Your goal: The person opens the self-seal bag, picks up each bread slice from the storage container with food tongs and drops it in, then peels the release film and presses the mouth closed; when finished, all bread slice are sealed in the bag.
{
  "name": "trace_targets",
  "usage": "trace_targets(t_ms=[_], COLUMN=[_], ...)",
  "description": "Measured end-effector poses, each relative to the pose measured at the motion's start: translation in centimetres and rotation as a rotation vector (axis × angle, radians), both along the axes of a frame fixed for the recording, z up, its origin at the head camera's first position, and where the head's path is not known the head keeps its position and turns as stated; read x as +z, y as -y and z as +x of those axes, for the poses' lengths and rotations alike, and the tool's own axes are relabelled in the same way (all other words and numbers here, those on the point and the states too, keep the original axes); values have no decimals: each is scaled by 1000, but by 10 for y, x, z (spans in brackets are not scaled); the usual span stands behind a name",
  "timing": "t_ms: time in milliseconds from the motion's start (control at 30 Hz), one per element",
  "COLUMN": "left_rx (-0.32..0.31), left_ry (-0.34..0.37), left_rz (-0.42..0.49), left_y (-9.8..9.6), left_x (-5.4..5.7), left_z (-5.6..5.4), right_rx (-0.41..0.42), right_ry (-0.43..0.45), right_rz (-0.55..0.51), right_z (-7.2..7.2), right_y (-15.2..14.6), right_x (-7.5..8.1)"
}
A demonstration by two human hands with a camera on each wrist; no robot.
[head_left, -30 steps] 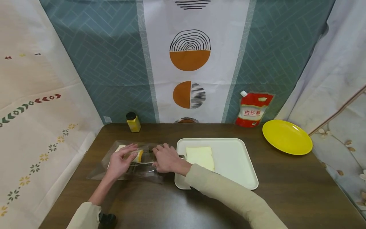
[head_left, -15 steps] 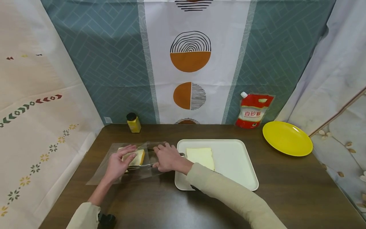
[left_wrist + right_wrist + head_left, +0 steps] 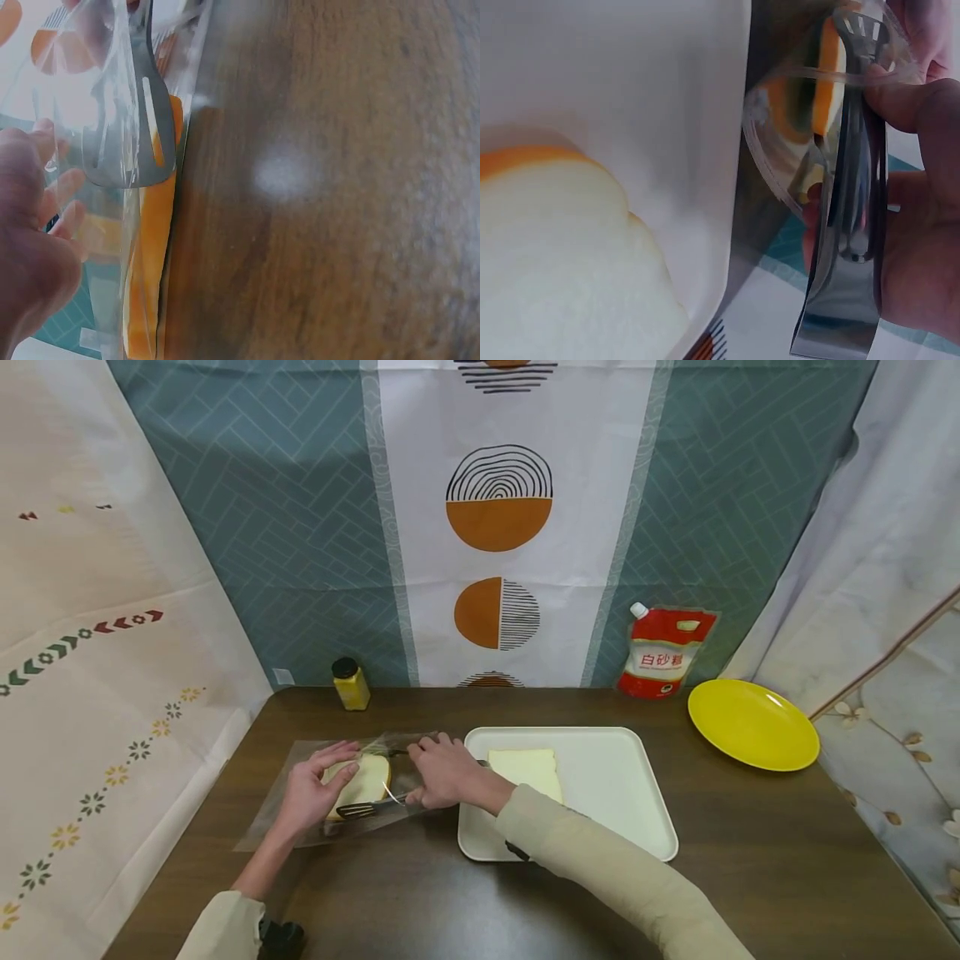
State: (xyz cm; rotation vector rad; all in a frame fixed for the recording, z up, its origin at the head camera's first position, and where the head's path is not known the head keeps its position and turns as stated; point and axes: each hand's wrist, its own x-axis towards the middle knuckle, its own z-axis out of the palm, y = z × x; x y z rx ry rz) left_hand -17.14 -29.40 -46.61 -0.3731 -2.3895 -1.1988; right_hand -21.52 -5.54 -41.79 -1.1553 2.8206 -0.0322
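Observation:
My right hand [image 3: 448,772] grips a pair of metal tongs [image 3: 847,262] around their arms. The tongs' slotted ends stand apart, reaching into the mouth of a clear plastic bag [image 3: 277,810]. Inside the bag lies a crusted slice of bread [image 3: 369,779], with one slotted end [image 3: 356,810] at its near edge. My left hand [image 3: 309,789] rests at the bag over the slice's left part, thumb and fingers apart. In the left wrist view its fingers [image 3: 67,191] show against the film. Part of the slice is hidden behind this hand.
A white tray [image 3: 607,802] stands to the right with another bread slice [image 3: 527,772] on it. Behind the bag is a yellow jar [image 3: 351,689] with a black lid. A red pouch [image 3: 663,652] and a yellow plate [image 3: 752,725] are at the back right.
The bread slice now lies flatter, showing more of its white face. The tongs' ends have spread, the near one swinging toward me. Both hands have stayed almost in place.

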Motion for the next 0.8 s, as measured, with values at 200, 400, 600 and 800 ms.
trace_targets(t_ms=[200, 400, 600, 800], left_rx=[9, 28, 53, 21], left_ry=[8, 28, 67, 38], left_rz=[-5, -25, -41, -36], left_y=[1, 1, 1, 0], left_x=[-1, -2, 0, 1], left_z=[0, -1, 0, -2], right_rx=[11, 12, -30, -102], right_ry=[10, -11, -3, 6], right_rz=[-13, -13, -42, -121], right_z=[0, 4, 8, 20], right_y=[-3, -12, -32, -62], right_x=[7, 20, 28, 30])
